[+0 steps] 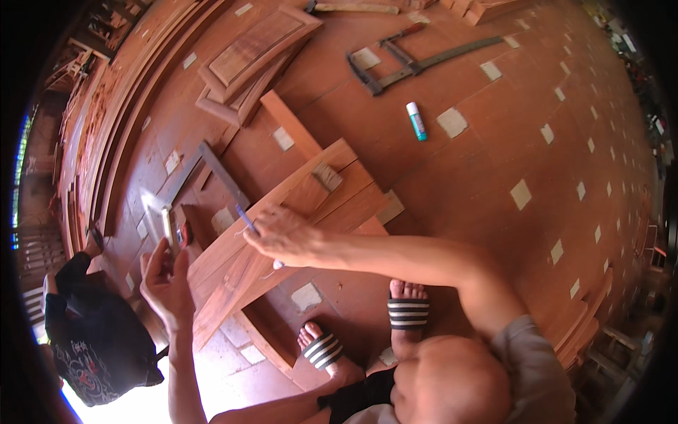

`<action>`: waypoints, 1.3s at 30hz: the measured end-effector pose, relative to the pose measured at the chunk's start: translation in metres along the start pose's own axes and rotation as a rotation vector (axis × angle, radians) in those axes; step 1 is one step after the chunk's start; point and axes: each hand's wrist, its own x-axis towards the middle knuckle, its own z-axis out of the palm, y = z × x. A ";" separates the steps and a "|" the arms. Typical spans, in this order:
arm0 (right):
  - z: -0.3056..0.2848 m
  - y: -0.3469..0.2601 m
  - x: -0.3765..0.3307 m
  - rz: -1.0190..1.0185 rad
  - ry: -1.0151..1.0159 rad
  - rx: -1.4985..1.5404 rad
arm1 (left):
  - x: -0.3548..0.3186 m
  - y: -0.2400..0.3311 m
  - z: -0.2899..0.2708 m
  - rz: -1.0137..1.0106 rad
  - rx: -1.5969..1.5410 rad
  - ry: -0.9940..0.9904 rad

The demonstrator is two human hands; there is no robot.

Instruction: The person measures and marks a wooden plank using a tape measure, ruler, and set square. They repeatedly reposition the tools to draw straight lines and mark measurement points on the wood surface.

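My right hand (284, 235) is closed round a slim blue pen (245, 218), whose pale lower end shows below the fingers. It rests over a reddish wooden panel of joined boards (353, 194), set at a slant before me. Near its far end lies a small worn wood block (327, 177). To the left of the panel, my left hand (169, 286) is raised with fingers bent and thumb apart; I see nothing held in it. Just beyond its fingertips are a small red and black object (184, 234) and a bright narrow strip (167, 225).
A grey metal frame (226, 177) lies beyond the panel's left side. Farther off are carved door panels (261, 53), a bar clamp (409, 69), a hammer (357, 8) and a teal tube with a white cap (417, 122). Another person in black (99, 346) is at the left.
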 end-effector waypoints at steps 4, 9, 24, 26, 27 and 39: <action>0.012 0.001 -0.020 -0.054 0.293 0.026 | 0.009 0.006 -0.014 -0.029 -0.062 0.087; -0.020 0.028 -0.104 0.252 0.282 0.192 | 0.030 0.016 -0.029 -0.057 -0.220 0.130; -0.043 0.152 -0.394 1.601 1.059 1.017 | 0.076 -0.006 -0.014 -0.043 -0.511 -0.040; -0.042 0.171 -0.416 1.739 1.094 0.965 | 0.078 -0.008 -0.009 -0.053 -0.615 -0.143; -0.039 0.182 -0.427 1.779 1.118 0.950 | 0.084 -0.006 -0.005 -0.042 -0.582 -0.144; 0.049 0.263 -0.555 2.042 0.784 0.420 | 0.063 0.017 -0.024 -0.234 -0.486 -0.126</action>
